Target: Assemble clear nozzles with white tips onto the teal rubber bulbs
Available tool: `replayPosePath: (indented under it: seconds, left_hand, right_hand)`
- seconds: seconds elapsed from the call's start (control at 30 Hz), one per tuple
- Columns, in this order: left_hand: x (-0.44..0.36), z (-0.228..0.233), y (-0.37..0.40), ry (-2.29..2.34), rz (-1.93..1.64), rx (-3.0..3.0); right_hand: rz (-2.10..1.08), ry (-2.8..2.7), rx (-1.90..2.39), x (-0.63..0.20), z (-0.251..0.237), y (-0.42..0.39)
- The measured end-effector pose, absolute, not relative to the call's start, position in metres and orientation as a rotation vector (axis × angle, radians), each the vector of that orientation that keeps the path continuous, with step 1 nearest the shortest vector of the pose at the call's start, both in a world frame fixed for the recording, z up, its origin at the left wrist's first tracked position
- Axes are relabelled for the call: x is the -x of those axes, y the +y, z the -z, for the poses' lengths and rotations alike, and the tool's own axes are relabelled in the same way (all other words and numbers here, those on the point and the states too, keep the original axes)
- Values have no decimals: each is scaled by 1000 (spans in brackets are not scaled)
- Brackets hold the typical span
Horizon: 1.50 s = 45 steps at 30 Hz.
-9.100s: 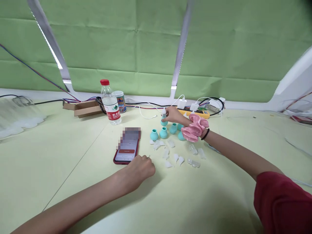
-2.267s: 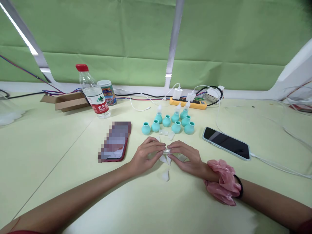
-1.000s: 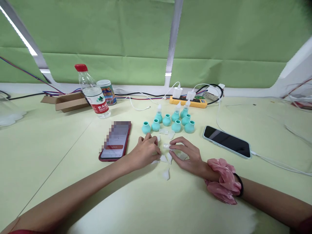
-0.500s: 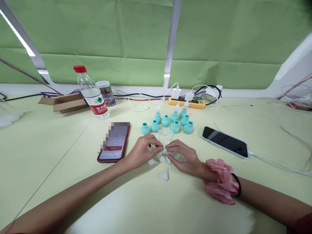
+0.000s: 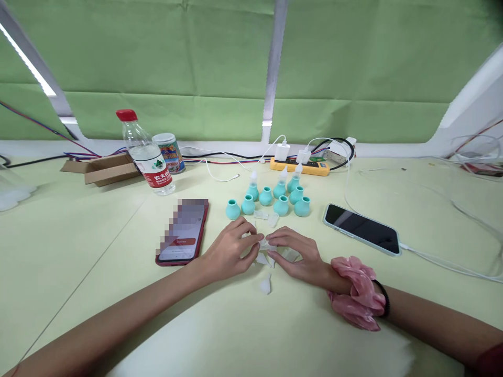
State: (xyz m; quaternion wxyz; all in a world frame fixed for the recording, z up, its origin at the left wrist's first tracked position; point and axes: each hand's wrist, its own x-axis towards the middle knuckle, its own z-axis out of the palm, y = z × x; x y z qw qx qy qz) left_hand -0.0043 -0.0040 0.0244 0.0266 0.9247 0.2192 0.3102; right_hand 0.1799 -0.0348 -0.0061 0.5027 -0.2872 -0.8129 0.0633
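My left hand [image 5: 233, 248] and my right hand [image 5: 296, 254] meet at the middle of the table, fingertips pinched on a small translucent plastic piece [image 5: 269, 245]. The fingers cover part of it, so its exact kind does not show. Around and under my hands lie loose translucent pieces, such as a pointed one [image 5: 265, 284] nearer to me and a flat one [image 5: 291, 255] by my right palm. Just beyond stand several teal rubber bulbs [image 5: 281, 206] with open necks. Three of the bulbs at the back carry clear pointed nozzles [image 5: 283, 174].
A phone in a red case [image 5: 184, 230] lies left of my hands, a charging phone [image 5: 361, 229] to the right. Behind are a water bottle [image 5: 151, 162], a can [image 5: 170, 152], a cardboard box [image 5: 112, 170] and a yellow power strip [image 5: 301, 166]. White cables cross the table [image 5: 424, 324].
My left fingers have shifted their hold, with the thumb bent lower, and more of the plastic piece shows between my hands. The view has tilted slightly.
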Motion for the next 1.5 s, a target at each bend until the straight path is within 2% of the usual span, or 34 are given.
replayPosePath:
  seconds: [0.23, 0.53, 0.83, 1.0, 1.3, 1.4, 1.5]
  left_hand:
    - [5, -15, -4, 491, -936, -3247]
    - [0, -6, -5, 480, -1203, -3069]
    - [0, 0, -6, 522, -1402, -2642]
    - [0, -4, -10, 647, -1312, -2600]
    - [1, -4, -5, 422, -1312, -2800]
    - [2, -8, -7, 515, -1277, -2664]
    - [4, -17, -10, 723, -1078, -2342]
  right_hand:
    - [-176, -1930, 694, -180, 7, -35]
    - [-330, -1855, 734, -175, 5, -43]
    - [-310, -1819, 763, -174, 0, -43]
    - [-304, -1827, 758, -175, 0, -42]
    - [-308, -1844, 760, -175, 2, -43]
    - [-270, -1851, 746, -175, 0, -43]
    - [-208, -1872, 698, -175, -2, -44]
